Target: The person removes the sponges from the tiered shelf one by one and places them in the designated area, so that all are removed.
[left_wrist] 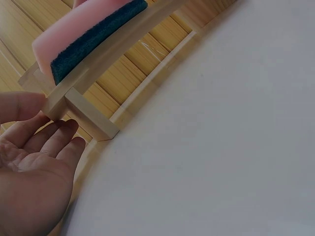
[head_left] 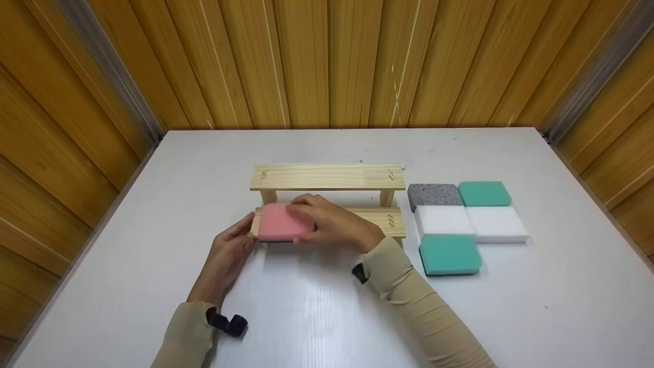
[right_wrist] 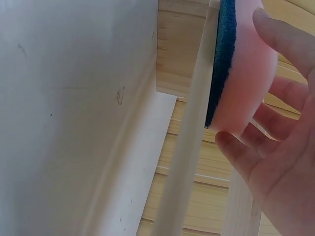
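Observation:
A pink sponge (head_left: 285, 222) with a dark blue scouring layer (left_wrist: 98, 42) lies flat, pink side up, on the left part of the lower board of a small wooden two-tier rack (head_left: 327, 177). My right hand (head_left: 334, 225) grips the sponge from its right end, thumb at the near edge and fingers over the far side. At the rack's left end, my left hand (head_left: 230, 250) pinches the lower board's corner. The left wrist view has the thumb (left_wrist: 22, 106) on one side of that board and curled fingertips (left_wrist: 71, 125) beside the short leg (left_wrist: 91, 115).
Right of the rack, a group of pads lies on the white table (head_left: 127, 255): a speckled grey block (head_left: 434, 195), two white sponges (head_left: 443, 221) (head_left: 495, 223) and two green sponges (head_left: 484, 193) (head_left: 450, 254). Wood-patterned panels (head_left: 327, 61) close off the back and sides.

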The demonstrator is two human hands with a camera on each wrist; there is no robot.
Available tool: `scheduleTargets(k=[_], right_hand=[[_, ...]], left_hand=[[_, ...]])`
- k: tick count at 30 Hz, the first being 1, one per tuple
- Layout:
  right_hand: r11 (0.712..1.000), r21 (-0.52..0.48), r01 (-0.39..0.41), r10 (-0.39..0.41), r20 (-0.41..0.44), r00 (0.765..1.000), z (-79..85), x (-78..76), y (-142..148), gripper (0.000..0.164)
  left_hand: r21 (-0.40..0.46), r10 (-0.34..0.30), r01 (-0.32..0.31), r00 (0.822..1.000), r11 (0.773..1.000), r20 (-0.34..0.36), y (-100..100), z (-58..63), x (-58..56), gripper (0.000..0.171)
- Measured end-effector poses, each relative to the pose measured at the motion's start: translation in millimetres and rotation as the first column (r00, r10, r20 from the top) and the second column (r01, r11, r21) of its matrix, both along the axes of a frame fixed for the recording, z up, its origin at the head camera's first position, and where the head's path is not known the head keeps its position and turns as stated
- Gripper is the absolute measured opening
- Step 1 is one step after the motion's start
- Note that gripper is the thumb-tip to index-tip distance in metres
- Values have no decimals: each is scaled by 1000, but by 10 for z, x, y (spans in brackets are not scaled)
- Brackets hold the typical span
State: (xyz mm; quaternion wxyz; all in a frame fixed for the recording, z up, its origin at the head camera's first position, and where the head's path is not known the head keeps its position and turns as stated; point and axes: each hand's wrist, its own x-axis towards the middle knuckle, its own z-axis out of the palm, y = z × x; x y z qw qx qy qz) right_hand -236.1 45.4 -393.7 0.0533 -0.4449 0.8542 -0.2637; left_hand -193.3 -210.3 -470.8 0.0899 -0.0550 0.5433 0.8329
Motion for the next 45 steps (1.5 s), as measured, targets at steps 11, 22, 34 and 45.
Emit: scheduleTargets(k=[11,22,34,45], right_hand=[[999,39,2,-1,-23,1000,28,11,54,60],[1000,24,-15,15,-29,999,28,14,106,58],[999,13,-32,32,4,999,59,24,202,55],[999,31,-44,44,13,999,80,78,363,54]], left_hand=[[-2,-3,3,1000,1000,-17,9,14,-8,60],[12,1,-1,1000,1000,-30,0,0,-8,59],[5,-30,30,999,1000,-37,-22,-16,0,61],[-20,-21,21,999,1000,-24,-19,-11,2,61]])
